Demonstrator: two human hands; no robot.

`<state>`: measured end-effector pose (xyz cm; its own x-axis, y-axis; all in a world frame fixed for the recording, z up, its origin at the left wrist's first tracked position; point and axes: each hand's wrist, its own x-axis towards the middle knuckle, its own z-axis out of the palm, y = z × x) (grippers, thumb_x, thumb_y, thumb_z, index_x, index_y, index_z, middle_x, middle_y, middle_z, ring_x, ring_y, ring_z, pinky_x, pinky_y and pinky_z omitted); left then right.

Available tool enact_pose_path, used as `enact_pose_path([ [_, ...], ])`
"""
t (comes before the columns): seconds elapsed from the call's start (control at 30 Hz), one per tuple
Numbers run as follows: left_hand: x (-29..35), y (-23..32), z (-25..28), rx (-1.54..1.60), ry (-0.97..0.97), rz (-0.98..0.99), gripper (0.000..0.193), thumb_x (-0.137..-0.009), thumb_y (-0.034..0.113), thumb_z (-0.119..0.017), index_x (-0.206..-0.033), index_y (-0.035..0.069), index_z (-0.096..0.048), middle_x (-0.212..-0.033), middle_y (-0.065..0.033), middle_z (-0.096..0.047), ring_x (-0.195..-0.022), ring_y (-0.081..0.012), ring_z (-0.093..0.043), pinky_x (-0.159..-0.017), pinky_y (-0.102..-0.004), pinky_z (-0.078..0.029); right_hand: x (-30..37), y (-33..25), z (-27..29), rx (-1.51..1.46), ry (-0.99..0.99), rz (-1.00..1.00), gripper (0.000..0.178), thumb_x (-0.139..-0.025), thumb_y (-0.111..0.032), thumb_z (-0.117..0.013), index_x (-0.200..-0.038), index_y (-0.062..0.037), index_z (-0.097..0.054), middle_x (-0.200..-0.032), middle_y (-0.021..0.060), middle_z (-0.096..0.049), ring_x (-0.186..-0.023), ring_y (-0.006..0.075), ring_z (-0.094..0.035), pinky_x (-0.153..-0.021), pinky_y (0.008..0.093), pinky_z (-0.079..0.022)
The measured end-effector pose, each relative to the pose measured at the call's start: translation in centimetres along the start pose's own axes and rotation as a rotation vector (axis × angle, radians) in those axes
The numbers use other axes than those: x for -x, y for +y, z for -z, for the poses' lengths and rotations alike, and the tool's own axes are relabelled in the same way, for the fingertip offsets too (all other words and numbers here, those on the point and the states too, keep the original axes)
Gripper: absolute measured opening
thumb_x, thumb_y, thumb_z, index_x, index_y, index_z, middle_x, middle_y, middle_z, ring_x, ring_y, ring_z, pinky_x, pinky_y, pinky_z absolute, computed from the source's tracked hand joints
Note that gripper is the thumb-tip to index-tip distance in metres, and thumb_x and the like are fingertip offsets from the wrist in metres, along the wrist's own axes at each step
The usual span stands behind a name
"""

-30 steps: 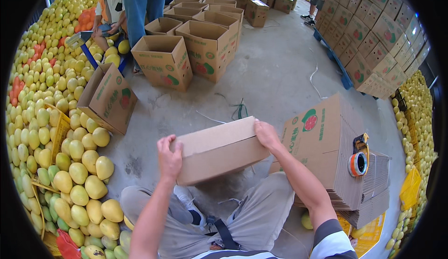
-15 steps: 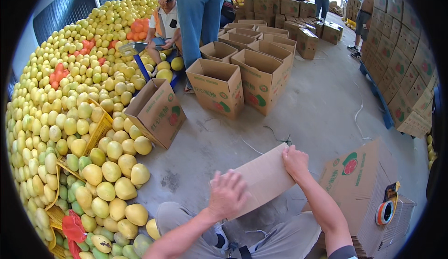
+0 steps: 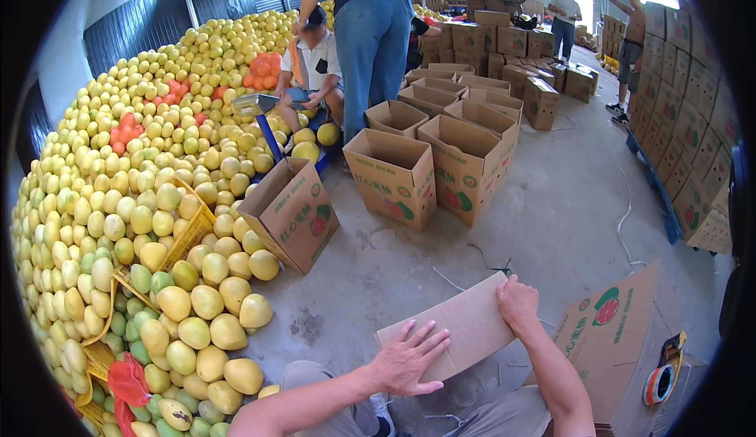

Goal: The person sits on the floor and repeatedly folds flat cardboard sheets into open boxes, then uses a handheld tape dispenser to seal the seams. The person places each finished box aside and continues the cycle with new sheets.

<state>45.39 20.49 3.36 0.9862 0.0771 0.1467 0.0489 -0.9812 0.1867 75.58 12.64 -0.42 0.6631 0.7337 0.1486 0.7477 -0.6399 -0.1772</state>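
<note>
In front of my knees is a cardboard box, a plain brown face turned up with a faint crease along it; its lower sides are hidden. My left hand lies flat across the near left part of that face, fingers spread. At the far right corner, my right hand is closed around the edge. A stack of flattened printed cartons leans beside my right forearm. On it rests a tape dispenser with an orange-rimmed roll.
A big heap of yellow pomelos fills the left side, with a yellow crate half buried. One open carton stands tilted against it. Rows of open cartons stand ahead. Stacked cartons rise at right; several people are farther off.
My left hand, blurred in motion before, now rests flat on the box face. The right hand keeps its hold on the corner. The whole view has shifted, so everything sits lower and farther right.
</note>
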Motion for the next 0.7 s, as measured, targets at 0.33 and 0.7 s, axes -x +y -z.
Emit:
enact_pose_path([
  [0.33,-1.1,-1.3,-1.1,0.005,0.122,-0.031,0.09,-0.067,0.053,-0.08,-0.136,0.001,-0.054,-0.144,-0.0198,-0.052,-0.141,-0.0429,-0.042,-0.121,-0.0581,-0.024,5.5,2.1,9.1,-0.503,0.284,0.129,0.031,-0.096,-0.024,-0.061,-0.115,-0.0008,-0.067,-0.108,0.023,-0.071,-0.106,0.0401,-0.067,-0.093,0.0478,-0.052],
  [0.7,-1.8,0.3,-1.5,0.048,0.078,-0.059,0.089,-0.065,0.037,-0.077,-0.14,0.0,-0.048,-0.152,-0.0206,-0.045,-0.148,-0.0426,-0.034,-0.126,-0.0554,-0.019,35.4,33.8,25.3,-0.003,0.41,-0.936,0.041,-0.095,-0.041,-0.067,-0.102,-0.0005,-0.074,-0.088,0.0173,-0.076,-0.078,0.031,-0.074,-0.073,0.0416,-0.057],
])
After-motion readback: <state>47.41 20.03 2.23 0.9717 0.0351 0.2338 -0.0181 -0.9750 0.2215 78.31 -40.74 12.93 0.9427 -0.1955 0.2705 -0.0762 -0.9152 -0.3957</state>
